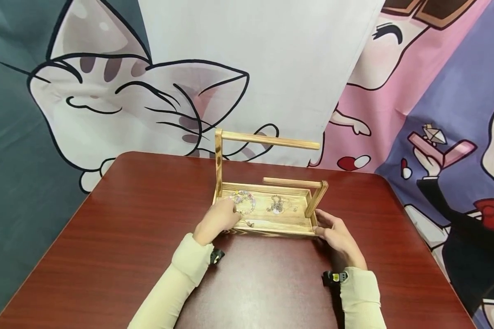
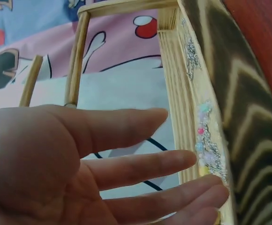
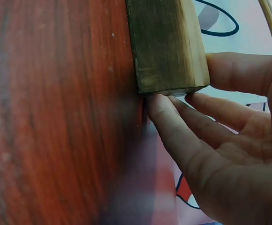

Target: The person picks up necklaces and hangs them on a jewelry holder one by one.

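Note:
A light wooden jewelry stand [image 1: 290, 225] with a shallow tray base stands on the table. Two L-shaped posts with horizontal bars rise from it, the left one taller. In its left part lies a beaded bracelet [image 1: 242, 196], with a small trinket [image 1: 250, 224] near the front wall. Chain jewelry [image 1: 277, 205] is heaped at the middle right. My left hand [image 1: 220, 217] reaches over the tray's left end, fingers extended beside the beads; the left wrist view shows nothing between thumb and fingers. With thumb and fingers, my right hand [image 1: 338, 235] grips the tray's right front corner.
The stand sits toward the far side of the reddish-brown table [image 1: 127, 237]. Behind the table hangs a cloth backdrop [image 1: 296, 59] printed with cartoon figures. The upper bar [image 1: 271, 140] spans above the tray, and the lower bar [image 1: 290, 182] juts left from the right post.

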Available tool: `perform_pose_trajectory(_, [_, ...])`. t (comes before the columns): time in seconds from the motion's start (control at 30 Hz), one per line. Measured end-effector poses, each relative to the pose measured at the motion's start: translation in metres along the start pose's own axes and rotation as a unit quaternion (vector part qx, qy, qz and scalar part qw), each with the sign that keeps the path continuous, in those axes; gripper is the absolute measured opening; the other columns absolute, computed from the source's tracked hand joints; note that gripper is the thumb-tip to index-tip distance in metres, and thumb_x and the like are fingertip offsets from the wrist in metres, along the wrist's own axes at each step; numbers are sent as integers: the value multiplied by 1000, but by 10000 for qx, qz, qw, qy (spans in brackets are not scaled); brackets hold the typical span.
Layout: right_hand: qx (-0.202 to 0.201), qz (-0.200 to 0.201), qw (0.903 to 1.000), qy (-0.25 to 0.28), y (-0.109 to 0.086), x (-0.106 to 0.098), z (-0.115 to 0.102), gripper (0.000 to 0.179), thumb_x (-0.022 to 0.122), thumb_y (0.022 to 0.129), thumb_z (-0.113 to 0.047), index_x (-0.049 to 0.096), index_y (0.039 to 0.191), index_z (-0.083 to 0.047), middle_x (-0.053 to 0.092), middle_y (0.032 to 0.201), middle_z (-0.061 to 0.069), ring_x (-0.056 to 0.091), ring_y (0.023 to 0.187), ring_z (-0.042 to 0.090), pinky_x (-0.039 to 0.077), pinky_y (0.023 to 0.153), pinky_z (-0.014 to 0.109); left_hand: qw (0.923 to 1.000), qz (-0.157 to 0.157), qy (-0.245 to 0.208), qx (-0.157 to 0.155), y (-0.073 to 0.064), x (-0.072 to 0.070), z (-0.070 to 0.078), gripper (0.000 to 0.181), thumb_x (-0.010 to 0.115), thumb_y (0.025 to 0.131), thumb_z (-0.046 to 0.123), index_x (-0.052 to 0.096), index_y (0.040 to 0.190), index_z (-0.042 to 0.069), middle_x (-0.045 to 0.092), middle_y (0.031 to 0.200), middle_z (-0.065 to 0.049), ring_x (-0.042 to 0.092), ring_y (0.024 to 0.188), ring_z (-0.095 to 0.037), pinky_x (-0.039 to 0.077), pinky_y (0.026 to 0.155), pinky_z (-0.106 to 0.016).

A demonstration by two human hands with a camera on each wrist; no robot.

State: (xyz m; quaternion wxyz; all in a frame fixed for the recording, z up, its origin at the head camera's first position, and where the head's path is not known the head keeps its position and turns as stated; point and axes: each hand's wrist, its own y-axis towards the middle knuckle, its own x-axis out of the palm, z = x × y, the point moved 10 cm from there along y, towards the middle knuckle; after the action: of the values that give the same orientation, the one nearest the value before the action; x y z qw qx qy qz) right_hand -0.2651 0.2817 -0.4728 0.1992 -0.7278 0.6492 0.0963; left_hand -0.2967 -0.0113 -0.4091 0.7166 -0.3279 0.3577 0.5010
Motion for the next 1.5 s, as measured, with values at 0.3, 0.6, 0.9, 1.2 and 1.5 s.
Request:
perform_pose_trajectory(0.3, [213,130,9997,-13,2,-4,5,59,56,82,-3,37,138,-3,50,127,22,54,102,23,46,75,27,9995,-64,234,179,32,12,11,36,57,71,5,31,48,16,23,47,5,25,43,-9,24,41,-23])
perform_pose_trajectory(0.6, [350,5,9991,222,-1,1,12,60,56,83,-4,36,139,-4,48,129,22,53,105,24,45,78,28,9992,-392,71,-25,49,19,2,30,50,68,-3,32,49,13,22,49,2,19,45,-11,19,41,-23])
perform_pose_trajectory(0.9, [360,21,9991,208,-1,-2,11,60,56,83,-4,35,140,-5,45,133,20,54,95,13,46,74,29,9977,-615,78,258,73,17,-2,27,48,71,-3,40,50,11,28,49,3,20,45,-10,20,43,-22])
perform_pose_trajectory(1.2, [391,-14,9986,359,1,0,15,61,56,82,-4,35,140,-6,47,130,20,55,98,18,45,76,28,9967,-612,538,-11,84,20,-10,36,46,75,-3,31,48,16,16,50,4,13,46,-11,17,40,-24])
perform_pose_trajectory(1.5, [383,-56,9981,473,1,0,17,61,55,83,-2,34,140,-6,48,128,21,56,96,17,45,76,27,9952,-272,937,-78,86,20,-15,27,56,75,1,40,56,14,35,58,-1,35,54,-15,30,45,-29])
